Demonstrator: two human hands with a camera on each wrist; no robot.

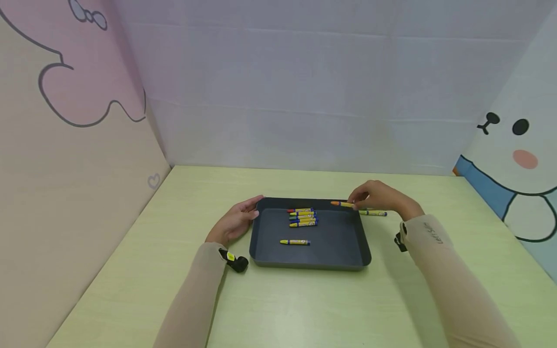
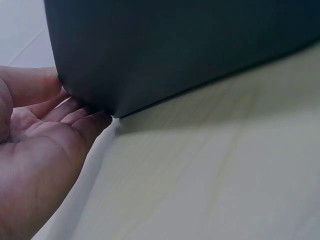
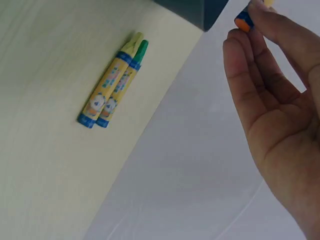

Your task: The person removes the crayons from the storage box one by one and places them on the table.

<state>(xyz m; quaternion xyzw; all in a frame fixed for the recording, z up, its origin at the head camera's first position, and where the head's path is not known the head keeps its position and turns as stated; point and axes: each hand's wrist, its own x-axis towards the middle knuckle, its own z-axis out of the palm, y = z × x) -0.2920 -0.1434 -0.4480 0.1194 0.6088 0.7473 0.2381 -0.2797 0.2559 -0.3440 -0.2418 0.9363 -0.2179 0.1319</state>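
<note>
My right hand (image 1: 375, 195) pinches an orange crayon (image 1: 343, 204) between thumb and fingertips, over the back right corner of a dark grey tray (image 1: 335, 244). Its orange tip points left; in the right wrist view the blue-banded end of the crayon (image 3: 244, 21) shows at the fingers. At the tray's left side, my left hand (image 1: 235, 223) grips the wall near the back corner, thumb at the rim and fingers along the outside. Inside the tray, a row of several crayons (image 1: 303, 218) lies side by side, red at the back. One yellow-green crayon (image 1: 295, 242) lies apart in front.
Two more crayons, a yellow-green one (image 3: 106, 90) and a green one (image 3: 122, 86), lie together on the pale wooden table (image 1: 287, 304) just right of the tray. A white sheet (image 1: 278, 96) hangs behind the table, and printed panels (image 1: 522, 193) stand at both sides.
</note>
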